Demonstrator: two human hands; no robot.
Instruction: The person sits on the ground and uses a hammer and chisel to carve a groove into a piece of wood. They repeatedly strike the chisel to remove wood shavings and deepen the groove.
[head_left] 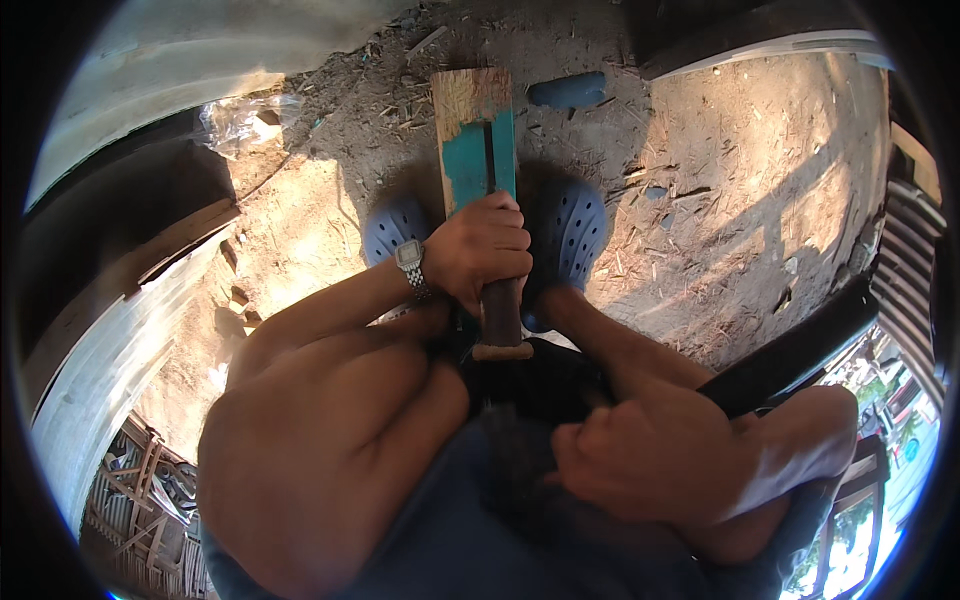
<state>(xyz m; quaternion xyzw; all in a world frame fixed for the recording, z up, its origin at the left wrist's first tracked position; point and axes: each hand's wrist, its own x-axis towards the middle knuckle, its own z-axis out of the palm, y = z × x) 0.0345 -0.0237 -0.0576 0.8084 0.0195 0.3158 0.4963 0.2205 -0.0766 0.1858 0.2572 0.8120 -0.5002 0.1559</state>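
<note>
My left hand (482, 250), with a metal watch on the wrist, is closed around the brown wooden handle of a chisel (502, 318). Its handle ends in a wide, pale, frayed butt toward me. The narrow dark blade points away and lies over a board (472, 95) between my feet, part teal paint and part bare, rough wood. Lower right, my right hand (640, 455) is closed and smeared by motion. It grips what looks like a hammer (512, 450), whose dark blurred head is in front of my lap, apart from the chisel's butt.
Blue clogs (580, 232) on my feet flank the board. Wood chips and a flat bluish piece (568, 91) lie on the dirt ground. Clear plastic (245, 122) lies at the left, near metal sheeting (210, 50). A dark beam (795, 345) slants at the right.
</note>
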